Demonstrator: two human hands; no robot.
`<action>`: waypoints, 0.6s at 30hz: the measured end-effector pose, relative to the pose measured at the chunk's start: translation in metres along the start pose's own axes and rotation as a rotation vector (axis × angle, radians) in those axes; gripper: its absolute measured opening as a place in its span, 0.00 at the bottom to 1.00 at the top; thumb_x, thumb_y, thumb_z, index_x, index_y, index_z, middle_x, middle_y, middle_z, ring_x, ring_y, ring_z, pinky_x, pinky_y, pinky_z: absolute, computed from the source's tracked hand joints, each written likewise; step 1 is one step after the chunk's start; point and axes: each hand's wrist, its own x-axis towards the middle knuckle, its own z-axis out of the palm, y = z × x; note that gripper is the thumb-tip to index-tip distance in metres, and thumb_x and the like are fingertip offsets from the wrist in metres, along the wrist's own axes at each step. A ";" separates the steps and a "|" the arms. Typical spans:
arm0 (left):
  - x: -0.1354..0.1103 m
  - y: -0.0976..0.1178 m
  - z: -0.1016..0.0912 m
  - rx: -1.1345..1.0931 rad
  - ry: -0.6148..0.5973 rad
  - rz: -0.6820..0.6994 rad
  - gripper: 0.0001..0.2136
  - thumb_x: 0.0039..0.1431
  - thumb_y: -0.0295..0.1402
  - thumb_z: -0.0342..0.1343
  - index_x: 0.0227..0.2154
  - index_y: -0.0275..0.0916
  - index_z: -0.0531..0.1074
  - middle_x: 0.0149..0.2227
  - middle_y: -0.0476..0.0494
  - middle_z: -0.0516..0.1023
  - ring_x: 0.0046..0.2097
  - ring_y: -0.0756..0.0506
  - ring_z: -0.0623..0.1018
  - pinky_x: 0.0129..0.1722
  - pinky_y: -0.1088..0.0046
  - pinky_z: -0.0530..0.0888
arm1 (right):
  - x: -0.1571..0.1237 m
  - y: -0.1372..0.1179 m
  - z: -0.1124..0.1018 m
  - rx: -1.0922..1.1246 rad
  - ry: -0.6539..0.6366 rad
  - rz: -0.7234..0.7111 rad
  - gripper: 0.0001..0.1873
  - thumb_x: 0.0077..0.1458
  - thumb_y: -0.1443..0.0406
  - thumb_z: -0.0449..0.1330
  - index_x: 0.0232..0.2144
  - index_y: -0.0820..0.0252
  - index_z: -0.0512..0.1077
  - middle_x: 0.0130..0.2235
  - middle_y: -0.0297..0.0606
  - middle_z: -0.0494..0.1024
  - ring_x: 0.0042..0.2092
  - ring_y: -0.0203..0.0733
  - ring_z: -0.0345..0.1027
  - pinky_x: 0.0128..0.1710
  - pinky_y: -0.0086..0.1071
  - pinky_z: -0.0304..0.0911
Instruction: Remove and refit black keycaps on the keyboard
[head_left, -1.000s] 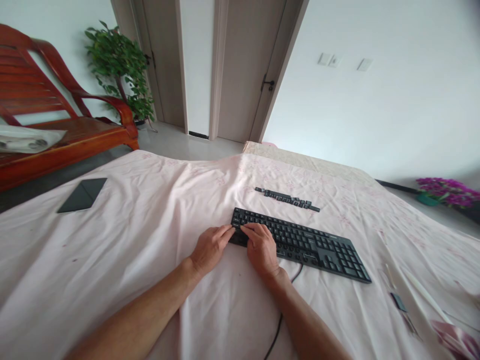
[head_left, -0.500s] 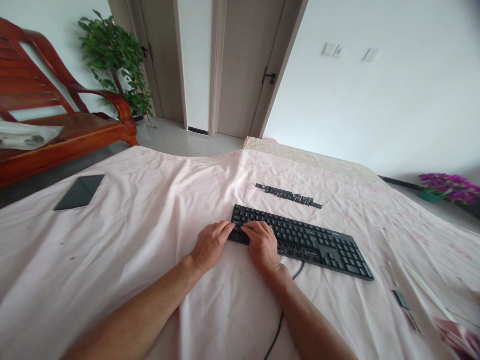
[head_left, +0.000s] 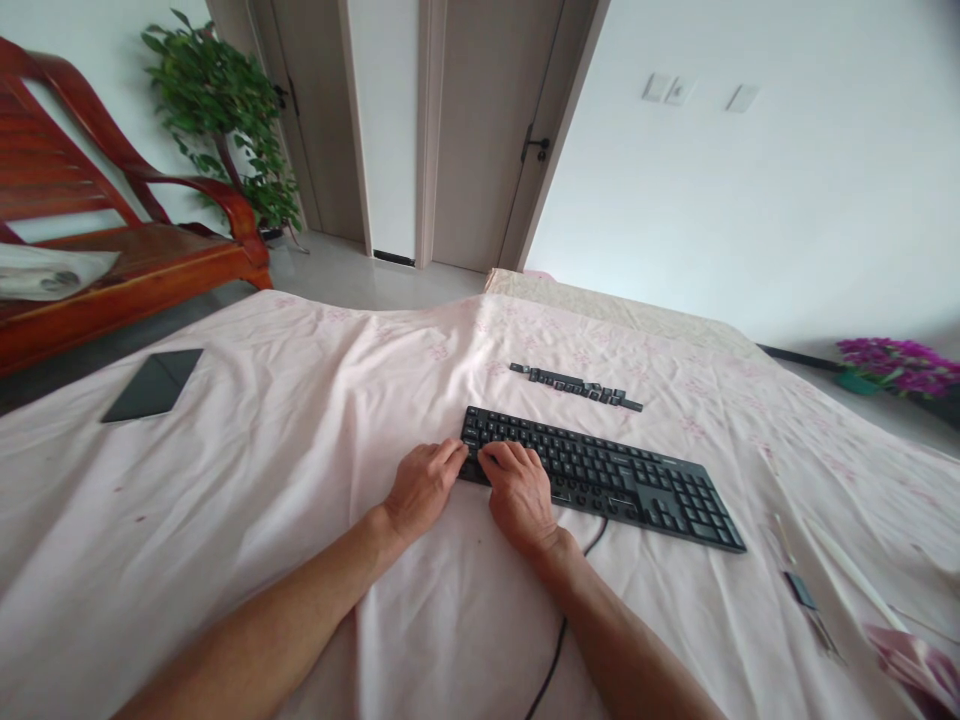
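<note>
Fingers of the left hand (head_left: 424, 488) are bent and drawn together against the left end of the keyboard (head_left: 600, 465); whether they pinch a key cannot be told. Fingers of the right hand (head_left: 519, 497) curl down over the keys just beside them, the tips partly hidden, so that any grasp likewise cannot be told. The keyboard lies at a slant on a wrinkled pink cloth (head_left: 300, 480), its left end under the hands and its right end uncovered; bare sockets show along its near rows, to the right of the right hand. A black cable (head_left: 556, 655) runs from its near edge toward the viewer, passing partly beneath the right forearm. Beyond the keyboard and apart from it, loose keys (head_left: 574, 386) lie in a slanting band, one of them a long bar. To the far left rests a dark tablet (head_left: 154, 385); to the right of the keyboard lies a small tool (head_left: 801, 591) with a dark middle. In the background stand a wooden bench (head_left: 150, 255), a leafy plant (head_left: 214, 100) and purple flowers (head_left: 900, 365).
</note>
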 end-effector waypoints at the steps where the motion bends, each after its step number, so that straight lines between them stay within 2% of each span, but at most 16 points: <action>1: -0.001 0.000 0.000 0.003 0.007 0.001 0.14 0.61 0.24 0.47 0.49 0.36 0.69 0.45 0.40 0.75 0.41 0.45 0.76 0.43 0.66 0.74 | 0.000 0.001 0.000 0.019 0.015 0.017 0.16 0.57 0.74 0.53 0.42 0.56 0.74 0.43 0.37 0.75 0.45 0.42 0.61 0.42 0.36 0.53; 5: -0.005 -0.001 0.000 0.004 0.036 0.018 0.16 0.61 0.24 0.48 0.51 0.35 0.68 0.48 0.38 0.75 0.43 0.44 0.75 0.45 0.65 0.73 | -0.001 0.004 0.003 0.086 0.089 0.086 0.19 0.57 0.74 0.53 0.45 0.53 0.74 0.44 0.36 0.75 0.45 0.41 0.61 0.44 0.35 0.53; 9: -0.007 -0.002 0.000 0.013 0.053 0.029 0.16 0.61 0.23 0.47 0.51 0.36 0.69 0.48 0.37 0.75 0.43 0.44 0.76 0.44 0.63 0.74 | 0.000 0.004 0.003 0.084 0.113 0.094 0.20 0.58 0.75 0.52 0.46 0.51 0.74 0.44 0.36 0.76 0.43 0.41 0.62 0.43 0.35 0.53; 18: -0.005 0.000 -0.005 0.038 0.032 0.052 0.17 0.61 0.25 0.47 0.51 0.38 0.69 0.49 0.37 0.74 0.41 0.44 0.75 0.42 0.63 0.72 | 0.009 0.001 0.002 -0.027 0.052 0.081 0.18 0.58 0.70 0.54 0.48 0.48 0.72 0.48 0.38 0.72 0.46 0.44 0.59 0.42 0.37 0.52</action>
